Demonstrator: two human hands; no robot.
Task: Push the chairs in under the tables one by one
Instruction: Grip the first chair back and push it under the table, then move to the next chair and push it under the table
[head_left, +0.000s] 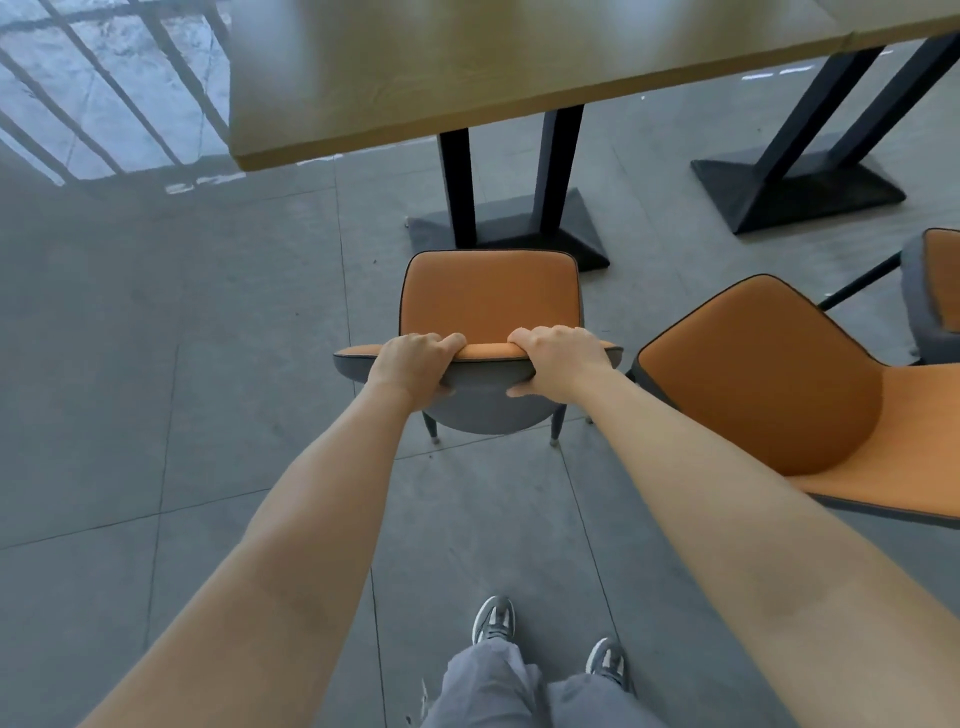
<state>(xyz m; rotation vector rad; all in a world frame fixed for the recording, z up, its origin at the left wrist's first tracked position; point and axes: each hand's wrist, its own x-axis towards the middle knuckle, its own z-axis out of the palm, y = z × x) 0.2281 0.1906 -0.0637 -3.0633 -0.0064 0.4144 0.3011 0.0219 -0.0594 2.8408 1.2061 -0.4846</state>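
An orange chair (491, 301) with a grey back shell stands in front of me, its seat facing the wooden table (467, 73). My left hand (415, 366) grips the top of the backrest on the left side. My right hand (558, 358) grips the same backrest top on the right, thumb on the grey shell. The seat's front edge lies near the table's black pedestal base (582, 228), just short of the tabletop edge.
A second orange chair (763, 374) stands close on the right, turned at an angle. A third chair (935, 291) shows at the right edge. Another black table base (800, 192) is at the back right. Grey tiled floor spreads to the left; my feet are below.
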